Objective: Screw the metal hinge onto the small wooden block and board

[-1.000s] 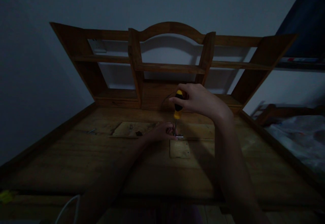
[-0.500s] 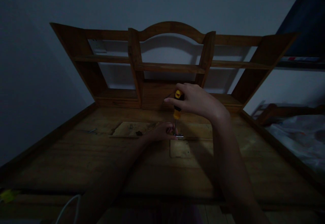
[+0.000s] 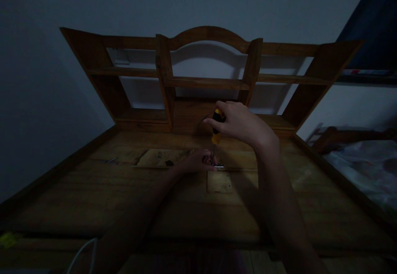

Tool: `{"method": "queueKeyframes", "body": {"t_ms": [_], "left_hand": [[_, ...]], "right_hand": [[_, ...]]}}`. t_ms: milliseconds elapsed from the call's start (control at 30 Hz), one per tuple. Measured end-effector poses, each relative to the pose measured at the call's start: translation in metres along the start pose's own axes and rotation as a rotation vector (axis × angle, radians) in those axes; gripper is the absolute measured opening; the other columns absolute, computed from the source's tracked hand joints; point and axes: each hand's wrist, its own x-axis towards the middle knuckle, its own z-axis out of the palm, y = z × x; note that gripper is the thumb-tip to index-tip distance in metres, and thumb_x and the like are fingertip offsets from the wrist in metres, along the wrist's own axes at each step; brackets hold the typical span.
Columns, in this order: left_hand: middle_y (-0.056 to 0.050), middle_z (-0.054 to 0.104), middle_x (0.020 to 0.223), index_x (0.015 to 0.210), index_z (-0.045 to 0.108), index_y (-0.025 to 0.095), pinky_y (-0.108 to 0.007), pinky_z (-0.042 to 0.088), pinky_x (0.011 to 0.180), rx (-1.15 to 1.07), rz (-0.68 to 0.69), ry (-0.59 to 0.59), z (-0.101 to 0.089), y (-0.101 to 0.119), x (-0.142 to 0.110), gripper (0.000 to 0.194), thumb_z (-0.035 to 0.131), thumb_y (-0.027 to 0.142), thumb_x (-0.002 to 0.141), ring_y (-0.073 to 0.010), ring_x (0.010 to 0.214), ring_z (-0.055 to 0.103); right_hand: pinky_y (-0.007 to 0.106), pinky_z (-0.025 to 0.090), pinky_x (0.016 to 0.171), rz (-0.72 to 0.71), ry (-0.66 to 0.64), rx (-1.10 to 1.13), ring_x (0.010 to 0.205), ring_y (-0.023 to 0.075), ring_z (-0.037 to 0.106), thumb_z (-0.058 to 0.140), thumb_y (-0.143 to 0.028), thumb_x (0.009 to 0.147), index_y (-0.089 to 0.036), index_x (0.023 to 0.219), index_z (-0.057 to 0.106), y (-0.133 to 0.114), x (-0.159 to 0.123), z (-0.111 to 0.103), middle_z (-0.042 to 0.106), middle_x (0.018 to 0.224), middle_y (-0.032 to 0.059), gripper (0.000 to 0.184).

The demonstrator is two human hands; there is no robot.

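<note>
My right hand (image 3: 237, 121) is wrapped round the yellow and black handle of a screwdriver (image 3: 216, 137), held upright with its shaft pointing down. The tip meets a small shiny metal piece (image 3: 218, 166), perhaps a hinge, on the wooden desk top. Low beside the tip, my left hand (image 3: 198, 161) pinches at that metal piece, its fingers curled round the spot where the shaft ends. Dim light hides the exact contact. Just in front lies a small square wooden plate (image 3: 219, 182) with dark holes. A long pale wooden strip (image 3: 161, 158) runs behind the left hand.
A wooden shelf unit (image 3: 207, 82) rises at the back of the desk (image 3: 118, 199). Thin metal pieces, perhaps screws (image 3: 111, 160), lie at the left. A white cable (image 3: 82, 251) loops at the front left edge, near a yellow object (image 3: 8, 239).
The screwdriver handle appears slightly turned in my right hand, and the right wrist has shifted a little to the left. My left hand stays in place.
</note>
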Motion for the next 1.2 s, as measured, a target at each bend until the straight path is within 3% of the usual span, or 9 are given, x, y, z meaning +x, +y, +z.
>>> {"method": "queueKeyframes", "body": {"t_ms": [167,400,500,633,867,1067,1200], "left_hand": [[0.002,0.056,0.078,0.099,0.071,0.018,-0.022,0.036,0.062,-0.017,-0.003,-0.004,0.0018,-0.003,0.0016,0.037,0.077,0.047,0.078,-0.0111,0.07,0.049],[0.002,0.056,0.078,0.1,0.071,0.018,-0.022,0.037,0.063,0.004,0.005,0.004,0.0012,-0.0042,0.0014,0.038,0.077,0.048,0.077,-0.0115,0.071,0.05],[0.002,0.056,0.079,0.1,0.071,0.018,-0.022,0.037,0.063,0.01,0.011,-0.004,0.0003,-0.0021,0.0008,0.037,0.077,0.047,0.078,-0.0114,0.072,0.05],[0.001,0.058,0.081,0.1,0.07,0.018,-0.022,0.038,0.064,-0.003,-0.004,-0.005,0.0005,-0.0017,0.0004,0.036,0.076,0.046,0.079,-0.0115,0.072,0.05],[0.001,0.058,0.079,0.1,0.071,0.017,-0.022,0.038,0.063,-0.004,-0.013,-0.01,0.0,0.0006,0.0005,0.038,0.077,0.048,0.078,-0.0117,0.071,0.05],[0.001,0.057,0.079,0.099,0.071,0.017,-0.022,0.038,0.063,-0.023,-0.013,-0.005,-0.0004,0.0026,0.0004,0.037,0.077,0.047,0.078,-0.0112,0.071,0.049],[0.001,0.056,0.078,0.099,0.071,0.017,-0.022,0.038,0.063,-0.019,0.005,-0.008,-0.0002,0.0016,0.0006,0.037,0.077,0.046,0.078,-0.011,0.071,0.05]], "right_hand": [[0.031,0.043,0.078,-0.065,-0.052,0.064,0.091,0.0223,0.064,0.057,-0.027,0.092,-0.02,0.111,0.062,-0.0021,-0.004,-0.0088,0.07,0.1,0.0067,0.021],[0.033,0.043,0.082,-0.021,-0.007,-0.002,0.094,0.0246,0.062,0.058,-0.039,0.094,-0.018,0.104,0.063,-0.0006,-0.0013,-0.0028,0.067,0.1,0.0105,0.025],[0.033,0.042,0.086,-0.054,-0.012,0.017,0.1,0.0247,0.061,0.059,-0.033,0.091,-0.018,0.108,0.063,-0.0005,-0.0003,-0.0025,0.066,0.107,0.0099,0.023],[0.031,0.043,0.083,-0.084,-0.051,0.066,0.094,0.0224,0.063,0.057,-0.026,0.09,-0.018,0.109,0.064,-0.0005,-0.0012,-0.0057,0.068,0.101,0.0073,0.022],[0.033,0.044,0.082,-0.046,-0.012,0.057,0.095,0.0245,0.063,0.056,-0.044,0.095,-0.018,0.108,0.062,0.0016,-0.0001,-0.0025,0.069,0.101,0.0101,0.03],[0.031,0.044,0.084,-0.093,-0.037,0.098,0.098,0.0228,0.063,0.057,-0.029,0.093,-0.02,0.113,0.062,-0.0014,-0.0015,-0.0054,0.071,0.106,0.0071,0.022],[0.032,0.044,0.082,-0.059,-0.036,0.066,0.095,0.0241,0.064,0.058,-0.037,0.094,-0.018,0.105,0.063,0.0018,0.001,-0.0011,0.07,0.101,0.0099,0.022]]}}
